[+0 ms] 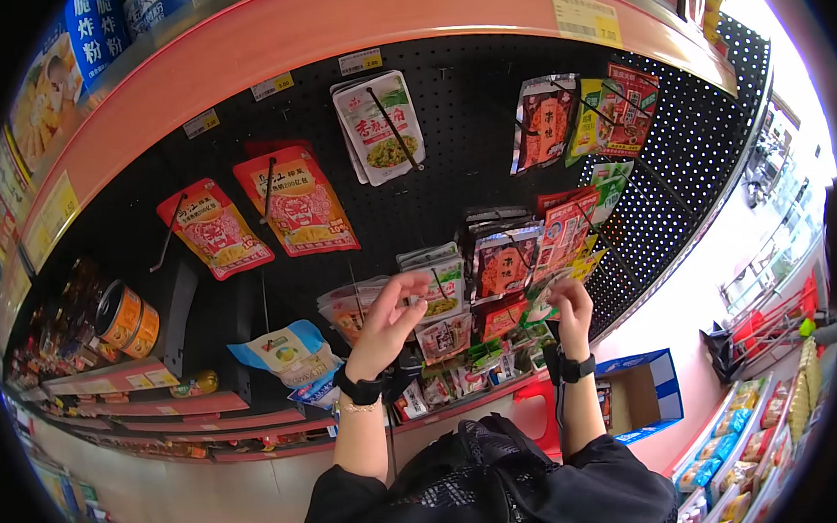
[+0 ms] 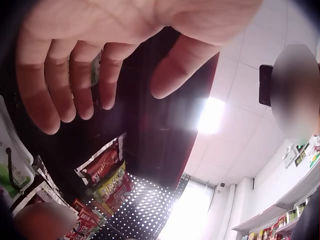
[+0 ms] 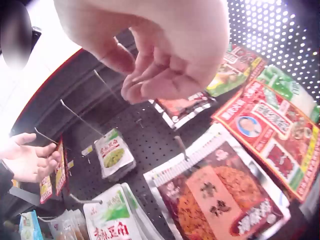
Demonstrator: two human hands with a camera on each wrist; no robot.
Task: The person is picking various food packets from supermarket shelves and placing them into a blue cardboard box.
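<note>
Our left hand (image 1: pixel 384 325): relaxed, empty. Our right hand (image 1: pixel 574 313): loosely curled, empty; brushing a hook (image 3: pixel 182 149) could dislodge packets (image 3: pixel 220 195).

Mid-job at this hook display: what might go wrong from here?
The front packets crowd together below the right hand: reaching for the dark seasoning packet might drag the red packet beside it.

Metal hooks stick out past the packets, so a finger could get scratched.

In the head view, the left hand is raised with its wrist close to the blue-and-white bag; lowering that arm may knock it.
</note>
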